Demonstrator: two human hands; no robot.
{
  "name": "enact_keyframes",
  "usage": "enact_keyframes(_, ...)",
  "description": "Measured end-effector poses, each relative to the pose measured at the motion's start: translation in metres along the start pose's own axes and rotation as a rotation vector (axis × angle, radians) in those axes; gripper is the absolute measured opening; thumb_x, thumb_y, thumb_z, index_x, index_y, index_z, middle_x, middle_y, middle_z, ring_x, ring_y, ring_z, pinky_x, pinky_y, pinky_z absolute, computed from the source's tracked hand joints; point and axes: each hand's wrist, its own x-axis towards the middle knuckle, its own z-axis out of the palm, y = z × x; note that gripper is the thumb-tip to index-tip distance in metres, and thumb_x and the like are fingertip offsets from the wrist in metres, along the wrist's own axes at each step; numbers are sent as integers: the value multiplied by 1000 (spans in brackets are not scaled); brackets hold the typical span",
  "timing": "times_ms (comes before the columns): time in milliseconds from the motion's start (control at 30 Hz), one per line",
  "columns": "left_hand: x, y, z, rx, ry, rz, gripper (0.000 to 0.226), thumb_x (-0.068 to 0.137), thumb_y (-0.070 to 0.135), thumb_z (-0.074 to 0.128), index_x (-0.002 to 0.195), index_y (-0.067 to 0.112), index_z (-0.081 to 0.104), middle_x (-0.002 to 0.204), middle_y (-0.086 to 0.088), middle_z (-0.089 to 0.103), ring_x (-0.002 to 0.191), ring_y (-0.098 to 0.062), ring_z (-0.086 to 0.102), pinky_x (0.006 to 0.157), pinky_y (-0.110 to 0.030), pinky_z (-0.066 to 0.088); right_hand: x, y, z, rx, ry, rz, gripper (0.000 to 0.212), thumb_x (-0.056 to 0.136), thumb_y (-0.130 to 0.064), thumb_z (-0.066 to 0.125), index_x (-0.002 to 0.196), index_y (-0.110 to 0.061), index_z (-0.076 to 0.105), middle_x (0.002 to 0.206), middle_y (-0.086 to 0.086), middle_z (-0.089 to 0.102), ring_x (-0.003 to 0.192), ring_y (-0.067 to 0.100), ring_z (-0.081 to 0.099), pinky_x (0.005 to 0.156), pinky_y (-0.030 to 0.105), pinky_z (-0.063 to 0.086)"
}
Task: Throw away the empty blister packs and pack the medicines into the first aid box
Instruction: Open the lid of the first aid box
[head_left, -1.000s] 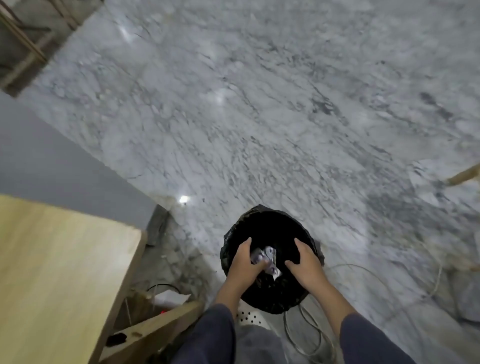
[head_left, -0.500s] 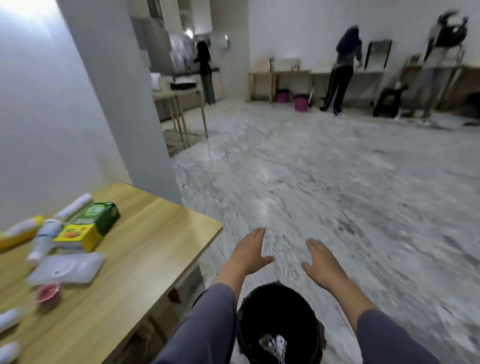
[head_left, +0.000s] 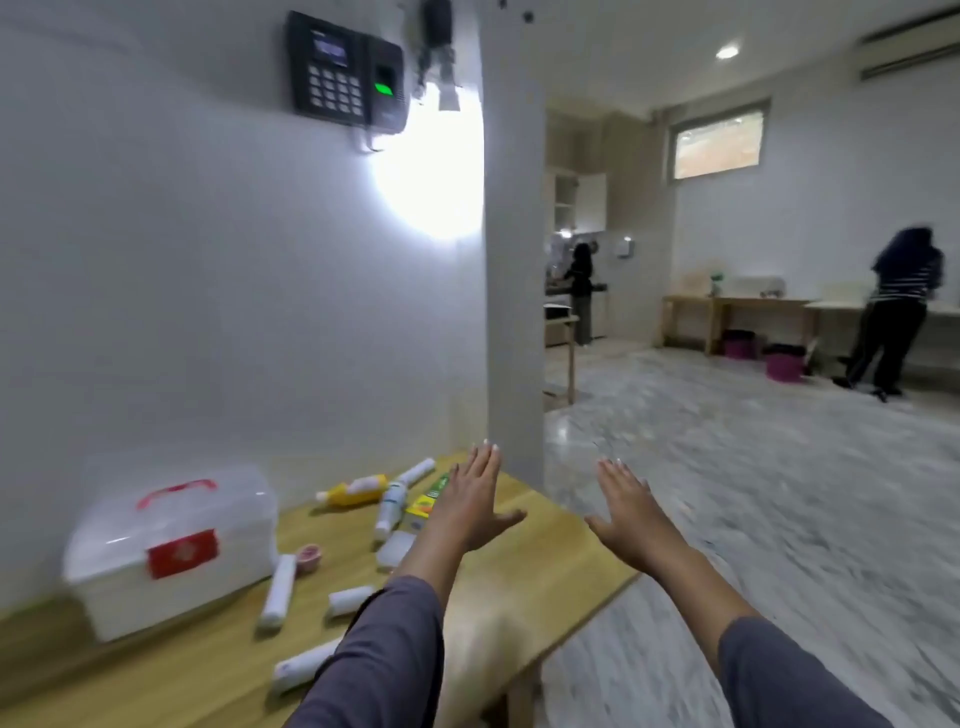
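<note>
A white first aid box (head_left: 171, 545) with a red handle and red label stands closed on the wooden table (head_left: 519, 587) at the left. Medicines lie scattered to its right: a yellow tube (head_left: 356, 491), a white bottle (head_left: 390, 506), a green and yellow carton (head_left: 427, 499), white tubes (head_left: 278, 590) and a small pink pot (head_left: 308, 557). My left hand (head_left: 470, 501) hovers flat over the table's right part, fingers spread, holding nothing. My right hand (head_left: 626, 512) is open too, past the table's right edge. The bin and blister packs are out of view.
A white wall with a keypad device (head_left: 345, 70) rises behind the table, ending in a pillar (head_left: 514, 260). Marble floor (head_left: 753, 493) spreads to the right. Two people stand far off at the back tables, near pink buckets (head_left: 784, 366).
Both hands let go of the blister packs into the black bin and rose empty. My view swung up and left from the bin to the table with the first aid box.
</note>
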Motion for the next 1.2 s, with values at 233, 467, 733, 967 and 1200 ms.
enact_keyframes(233,-66,-143,-53,115,50,-287,95,97,53,48,160,7,-6,171,-8,-11,159,-21,-9,126,-34,-4,50,-146,59,60,-8,-345,73,90,-27,50,147,-9,8,158,8,6,146,20,4,118,37,5)
enact_keyframes(467,-154,-252,-85,184,99,-522,96,97,51,51,161,10,-7,171,-6,-13,159,-19,-11,125,-30,-8,71,-274,120,120,-99,-657,73,92,-27,48,147,-10,3,159,6,2,146,20,0,119,34,5)
enact_keyframes(733,-207,-307,-78,179,119,-655,100,94,52,55,161,14,-9,171,-2,-14,158,-16,-13,125,-30,-9,74,-357,185,44,-52,-937,73,94,-39,42,147,-15,-2,158,4,-2,145,17,-7,115,32,-7)
enact_keyframes(967,-197,-319,-61,76,248,-655,103,91,40,67,161,17,-5,171,2,-10,158,-13,-8,124,-27,1,85,-365,204,-38,43,-995,83,89,-42,50,146,-14,-3,158,5,2,146,20,-3,114,33,-9)
enact_keyframes(1200,-188,-323,-53,52,337,-658,99,89,36,71,162,14,7,171,1,1,159,-14,-1,121,-23,8,86,-363,209,38,103,-1025,76,90,-39,51,147,-13,8,157,6,14,146,21,9,115,31,-3)
